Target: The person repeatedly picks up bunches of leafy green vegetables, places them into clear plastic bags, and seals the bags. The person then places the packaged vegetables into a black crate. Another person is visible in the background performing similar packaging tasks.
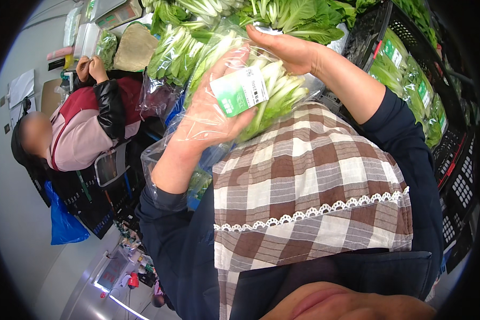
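Note:
My left hand (212, 108) is inside a clear plastic bag that reaches back over the forearm. Its fingers and thumb grip a bundle of leafy greens with pale stalks (280, 86). A green-and-white printed label (240, 91) on the bag lies over the hand and the stalks. My right hand (290, 50) is at the bundle's upper right, thumb stretched out and nothing seen in its grasp; the bag partly hides it. Beyond both hands lie loose greens (308, 18) and more bunches (176, 54) at the upper left.
Black plastic crates (450, 162) at the right hold bagged, labelled greens (410, 80). A co-worker in a pink and red top (82, 128) sits or stands at the left, near a beige cloth-like item (135, 47) and a bag of greens (106, 49). A blue bag (66, 218) hangs lower left.

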Demonstrator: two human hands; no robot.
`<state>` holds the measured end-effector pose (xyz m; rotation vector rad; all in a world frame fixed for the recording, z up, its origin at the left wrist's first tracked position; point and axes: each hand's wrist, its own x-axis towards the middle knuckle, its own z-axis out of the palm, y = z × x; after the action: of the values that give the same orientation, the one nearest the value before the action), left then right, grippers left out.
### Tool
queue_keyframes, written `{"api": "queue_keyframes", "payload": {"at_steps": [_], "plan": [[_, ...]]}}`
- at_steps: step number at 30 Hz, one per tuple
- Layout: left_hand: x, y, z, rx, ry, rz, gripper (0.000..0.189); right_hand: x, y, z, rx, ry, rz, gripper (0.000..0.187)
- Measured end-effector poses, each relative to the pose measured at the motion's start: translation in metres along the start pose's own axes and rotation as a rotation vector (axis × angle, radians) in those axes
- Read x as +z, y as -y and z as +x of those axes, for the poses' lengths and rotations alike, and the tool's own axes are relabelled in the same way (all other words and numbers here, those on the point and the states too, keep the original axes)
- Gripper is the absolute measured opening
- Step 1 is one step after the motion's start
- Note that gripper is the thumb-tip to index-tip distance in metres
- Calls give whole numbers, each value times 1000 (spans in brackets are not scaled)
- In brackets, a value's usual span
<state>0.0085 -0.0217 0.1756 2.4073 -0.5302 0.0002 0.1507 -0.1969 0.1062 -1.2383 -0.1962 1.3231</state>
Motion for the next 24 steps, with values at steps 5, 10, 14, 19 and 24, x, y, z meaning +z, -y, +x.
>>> {"api": "queue_keyframes", "payload": {"at_steps": [5,10,14,19,24], "plan": [[1,-5,1,22,4,91,64,2,10,-5,80,153,134,91],[4,-8,3,23,-27,116,63,5,9,-8,19,56,85,91],[7,-8,3,20,-7,129,65,6,7,-3,50,94,55,92],[15,-13,-3,-1,28,233,74,3,3,-4,22,50,1,87],[20,-16,-10,-46,1,283,75,3,-9,6,-40,2,5,85]]}}
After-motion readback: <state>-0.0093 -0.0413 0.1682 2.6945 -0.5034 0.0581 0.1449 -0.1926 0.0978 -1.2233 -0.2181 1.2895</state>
